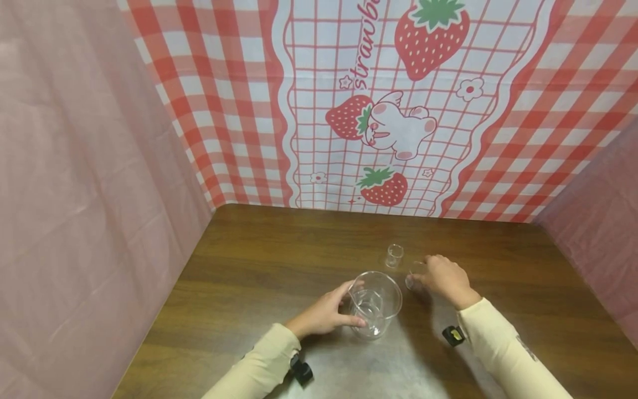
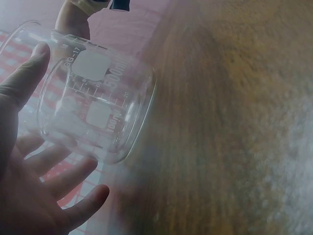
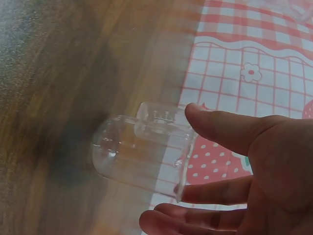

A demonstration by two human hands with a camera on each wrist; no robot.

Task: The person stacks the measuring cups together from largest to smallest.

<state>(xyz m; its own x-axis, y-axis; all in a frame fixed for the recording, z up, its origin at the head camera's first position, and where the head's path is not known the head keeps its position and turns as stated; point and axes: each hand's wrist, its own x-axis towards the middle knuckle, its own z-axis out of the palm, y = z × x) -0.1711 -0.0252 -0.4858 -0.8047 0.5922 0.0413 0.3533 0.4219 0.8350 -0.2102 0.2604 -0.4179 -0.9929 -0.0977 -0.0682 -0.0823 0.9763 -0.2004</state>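
Observation:
A large clear glass beaker (image 1: pixel 390 305) stands upright on the table, with a smaller beaker (image 2: pixel 100 115) nested inside it; their printed marks read 500 ml and 100 ml in the left wrist view. My left hand (image 1: pixel 326 311) holds the large beaker from its left side, thumb in front and some fingers behind the glass. To the right, my right hand (image 1: pixel 443 279) grips a small clear beaker (image 3: pixel 142 156) near its rim, between thumb and fingers. Whether its base touches the table I cannot tell. Another small beaker (image 1: pixel 395 255) stands just left of that hand, farther back.
The brown wooden table (image 1: pixel 259 260) ends at a red-and-white strawberry-print cloth (image 1: pixel 384 138) hung behind it. Pink curtains (image 1: pixel 99 166) hang at both sides. Black wrist cameras (image 1: pixel 301 370) are on both sleeves.

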